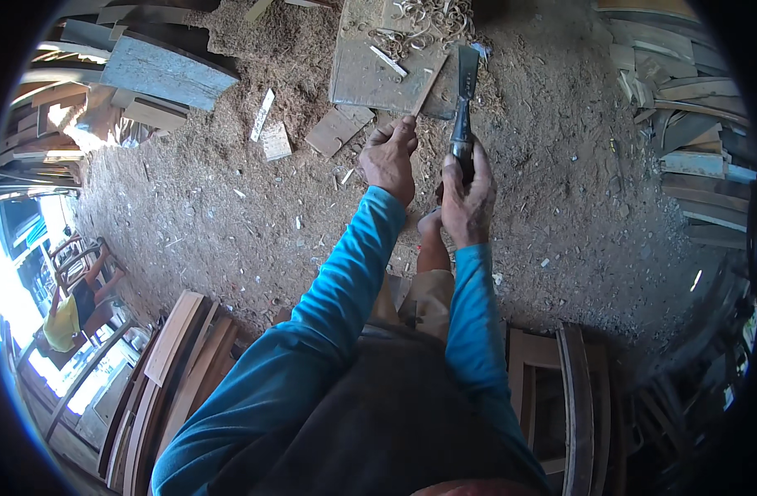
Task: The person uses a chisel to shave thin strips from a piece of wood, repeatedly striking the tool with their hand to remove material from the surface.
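Note:
My left hand (388, 161) is closed, pinching the lower end of a thin wooden stick (429, 85). The stick slants up and to the right over a worn wooden block (358, 81). Beside it, my right hand (468, 194) wraps round the dark handle of a wide-bladed chisel (467, 81). Its flared metal blade points away from me, just off the block's right edge, apart from the stick. Curled wood shavings (432, 23) and a pale sliver (388, 61) lie on the block.
Flat wood offcuts (339, 131) lie on the chip-strewn floor (229, 223) before the block. Stacked boards line the left (167, 70) and right (701, 165). Wooden pieces (176, 364) and a frame (544, 355) stand near me. Another person (64, 322) sits at far left.

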The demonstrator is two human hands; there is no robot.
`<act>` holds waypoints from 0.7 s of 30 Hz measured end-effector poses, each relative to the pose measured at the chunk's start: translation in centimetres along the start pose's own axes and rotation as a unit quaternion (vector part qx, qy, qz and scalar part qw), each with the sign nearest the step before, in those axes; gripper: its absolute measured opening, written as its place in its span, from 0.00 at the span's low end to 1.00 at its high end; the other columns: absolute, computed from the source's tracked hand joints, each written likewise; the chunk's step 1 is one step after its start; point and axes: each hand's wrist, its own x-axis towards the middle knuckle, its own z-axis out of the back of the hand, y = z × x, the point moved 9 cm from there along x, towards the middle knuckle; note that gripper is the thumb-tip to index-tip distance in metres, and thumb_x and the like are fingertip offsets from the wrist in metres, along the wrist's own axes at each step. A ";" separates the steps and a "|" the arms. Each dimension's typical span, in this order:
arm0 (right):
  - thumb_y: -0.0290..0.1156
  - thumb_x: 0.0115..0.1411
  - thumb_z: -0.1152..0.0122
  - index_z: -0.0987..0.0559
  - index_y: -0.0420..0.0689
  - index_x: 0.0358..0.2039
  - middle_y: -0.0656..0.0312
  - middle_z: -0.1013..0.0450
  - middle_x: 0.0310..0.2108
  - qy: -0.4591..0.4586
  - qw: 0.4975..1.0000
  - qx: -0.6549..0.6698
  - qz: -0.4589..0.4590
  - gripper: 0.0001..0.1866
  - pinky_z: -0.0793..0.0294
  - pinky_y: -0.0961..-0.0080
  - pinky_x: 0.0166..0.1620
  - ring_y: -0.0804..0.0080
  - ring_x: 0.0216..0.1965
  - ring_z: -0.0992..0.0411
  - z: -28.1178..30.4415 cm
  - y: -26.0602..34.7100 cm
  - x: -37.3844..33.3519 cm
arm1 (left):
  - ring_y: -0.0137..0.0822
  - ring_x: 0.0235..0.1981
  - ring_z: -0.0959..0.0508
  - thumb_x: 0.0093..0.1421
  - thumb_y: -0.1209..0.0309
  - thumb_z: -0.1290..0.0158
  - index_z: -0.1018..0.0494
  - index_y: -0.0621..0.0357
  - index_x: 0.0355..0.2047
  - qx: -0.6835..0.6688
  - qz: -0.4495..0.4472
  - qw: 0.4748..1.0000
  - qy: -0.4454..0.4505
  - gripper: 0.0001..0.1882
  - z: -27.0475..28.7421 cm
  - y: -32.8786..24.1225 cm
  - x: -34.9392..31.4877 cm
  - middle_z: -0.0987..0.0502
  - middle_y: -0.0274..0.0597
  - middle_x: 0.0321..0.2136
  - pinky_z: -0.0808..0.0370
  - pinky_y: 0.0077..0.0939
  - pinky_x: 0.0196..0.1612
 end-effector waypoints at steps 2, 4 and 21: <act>0.37 0.66 0.42 0.31 0.39 0.63 0.45 0.21 0.44 0.022 1.000 -0.006 -0.001 0.28 0.21 0.58 0.47 0.50 0.44 0.20 0.2 0.9 -1.2 | 0.30 0.35 0.19 0.63 0.74 0.37 0.23 0.66 0.42 0.141 -0.190 0.970 0.050 0.11 -0.1 -0.9 0.9 0.19 0.38 0.34 0.20 0.21 0.38; 0.36 0.66 0.42 0.31 0.38 0.64 0.43 0.22 0.46 0.034 0.999 -0.024 0.003 0.28 0.21 0.58 0.47 0.49 0.45 0.20 0.3 0.2 -2.4 | 0.31 0.35 0.18 0.64 0.75 0.39 0.23 0.68 0.44 0.227 -0.280 0.929 0.089 0.11 -1.2 -1.2 1.1 0.19 0.37 0.34 0.20 0.21 0.39; 0.37 0.71 0.47 0.33 0.38 0.66 0.43 0.23 0.49 0.134 0.986 0.040 -0.092 0.27 0.24 0.62 0.52 0.51 0.50 0.22 0.1 -0.7 -5.9 | 0.31 0.36 0.17 0.64 0.78 0.42 0.21 0.70 0.49 0.106 -0.020 0.971 0.216 0.14 -4.9 -2.1 0.6 0.16 0.43 0.39 0.18 0.24 0.43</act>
